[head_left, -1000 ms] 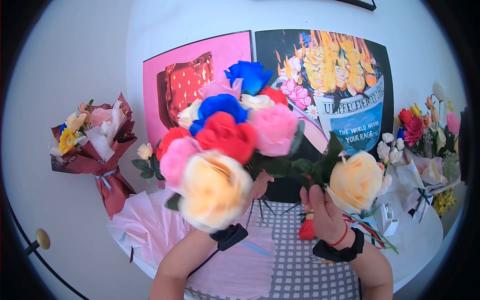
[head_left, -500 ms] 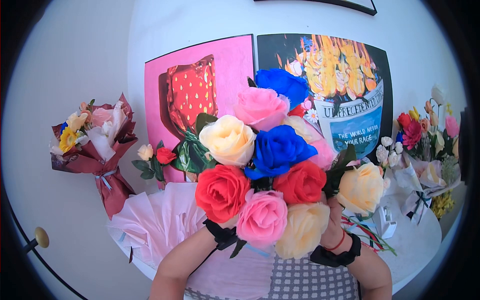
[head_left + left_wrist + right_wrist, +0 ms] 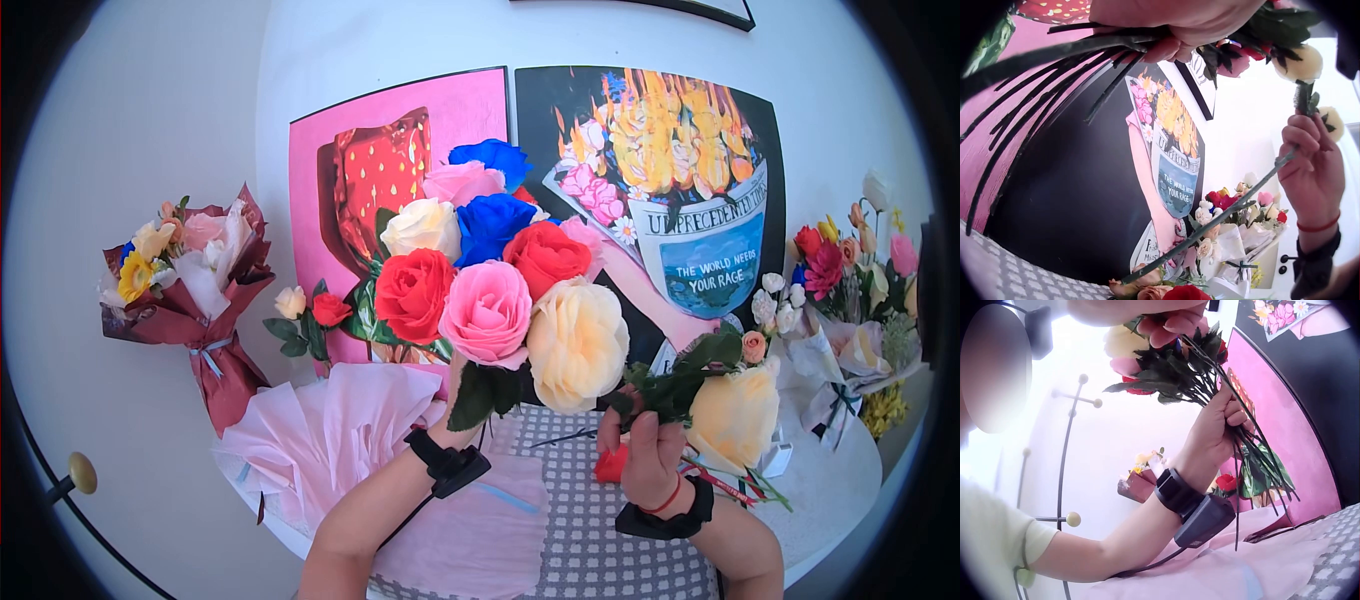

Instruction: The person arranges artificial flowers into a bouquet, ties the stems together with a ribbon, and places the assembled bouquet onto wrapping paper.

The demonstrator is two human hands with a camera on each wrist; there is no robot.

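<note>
My left hand (image 3: 1219,428) grips the gathered dark stems of a bouquet in the right wrist view; in the head view the blooms largely hide that hand. Red, pink, blue and cream roses make up the bouquet, with a pink rose (image 3: 486,313) and a cream rose (image 3: 578,345) at its front. To the right, my right hand (image 3: 654,462) pinches the stem of a separate cream rose (image 3: 735,415) just below its leaves. That rose's long green stem (image 3: 1210,224) slants down from the fingers in the left wrist view, apart from the bundle.
Pink wrapping paper (image 3: 330,435) lies at the table's left. A maroon-wrapped bouquet (image 3: 205,300) stands farther left, and more flowers (image 3: 860,340) stand at the right. Two pictures (image 3: 690,200) lean against the wall. A red rose (image 3: 611,464) and loose stems lie beside my right hand.
The bouquet, lowered and swung right half a second ago, is back to the left and tilted away from the right hand. The right hand with its cream rose has moved slightly lower.
</note>
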